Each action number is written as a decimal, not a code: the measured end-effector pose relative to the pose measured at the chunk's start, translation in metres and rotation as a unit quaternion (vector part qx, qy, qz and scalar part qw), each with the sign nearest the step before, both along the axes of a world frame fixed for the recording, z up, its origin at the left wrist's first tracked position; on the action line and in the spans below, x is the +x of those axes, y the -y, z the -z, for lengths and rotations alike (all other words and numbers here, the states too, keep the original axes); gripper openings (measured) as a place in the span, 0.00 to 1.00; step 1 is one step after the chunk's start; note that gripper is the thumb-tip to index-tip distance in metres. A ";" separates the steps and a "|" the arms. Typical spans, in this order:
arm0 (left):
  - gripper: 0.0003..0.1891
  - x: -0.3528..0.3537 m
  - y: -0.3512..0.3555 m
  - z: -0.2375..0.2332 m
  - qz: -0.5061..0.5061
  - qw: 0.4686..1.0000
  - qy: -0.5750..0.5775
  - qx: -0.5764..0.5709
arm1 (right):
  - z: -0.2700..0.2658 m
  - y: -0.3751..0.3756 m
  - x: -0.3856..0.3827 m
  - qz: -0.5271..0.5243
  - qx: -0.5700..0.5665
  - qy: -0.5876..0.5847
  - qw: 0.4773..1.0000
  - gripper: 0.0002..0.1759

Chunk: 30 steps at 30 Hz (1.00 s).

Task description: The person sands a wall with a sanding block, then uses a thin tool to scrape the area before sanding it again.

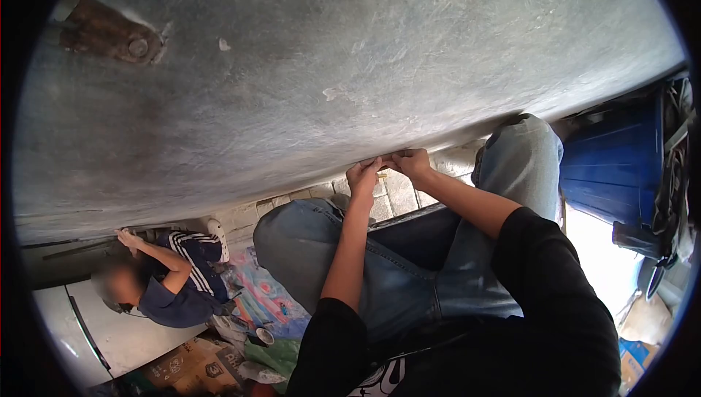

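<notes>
My left hand (363,176) and my right hand (414,165) meet at the near edge of a large, scuffed grey worktop (328,54). The fingers of both are closed and pressed together, thumbs towards each other. Whatever they pinch is too small and too hidden to name. A small yellowish bit shows just below the fingertips. My knees, in blue jeans (299,236), are bent on both sides of my hands, close to the worktop's edge.
A rusty metal piece with a bolt (109,32) lies at upper left. Another person (179,280) sits at lower left, hands at the same edge. A white cabinet-like appliance (124,331), cardboard (197,368) and a colourful cloth (266,291) are nearby. At right stands a blue bin (613,163).
</notes>
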<state>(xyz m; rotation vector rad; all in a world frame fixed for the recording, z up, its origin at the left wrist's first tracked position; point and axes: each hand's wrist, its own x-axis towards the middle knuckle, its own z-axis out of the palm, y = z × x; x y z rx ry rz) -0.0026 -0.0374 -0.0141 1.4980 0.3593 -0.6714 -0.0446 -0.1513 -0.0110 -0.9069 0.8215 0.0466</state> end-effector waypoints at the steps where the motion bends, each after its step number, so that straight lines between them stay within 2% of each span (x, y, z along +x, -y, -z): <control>1: 0.07 -0.001 0.001 -0.006 0.001 1.000 -0.001 -0.001 | -0.001 0.000 0.000 -0.010 -0.027 -0.006 1.000 0.08; 3: 0.08 -0.003 0.000 -0.018 0.021 0.999 -0.022 -0.019 | -0.003 0.001 -0.002 -0.016 -0.041 -0.014 0.999 0.08; 7: 0.08 0.001 0.000 -0.005 0.026 0.998 -0.054 0.026 | 0.016 -0.003 0.003 0.012 -0.054 -0.014 0.998 0.08; 9: 0.08 0.000 0.001 0.004 0.016 0.999 -0.047 0.006 | 0.027 -0.003 0.002 0.002 -0.068 -0.022 0.997 0.08; 15: 0.08 -0.003 0.004 -0.021 0.003 1.000 -0.017 -0.010 | -0.008 -0.002 -0.006 0.035 0.004 -0.008 0.999 0.07; 21: 0.08 -0.001 0.009 -0.004 -0.021 0.998 -0.065 0.002 | 0.016 -0.003 0.004 0.012 -0.050 -0.074 0.996 0.06; 27: 0.08 -0.001 0.006 -0.023 -0.008 0.999 -0.050 -0.018 | -0.017 0.000 -0.003 0.029 -0.026 -0.038 0.999 0.05; 30: 0.08 -0.001 0.008 -0.012 -0.004 0.999 -0.050 -0.001 | 0.025 -0.001 -0.001 0.034 -0.055 -0.059 0.996 0.05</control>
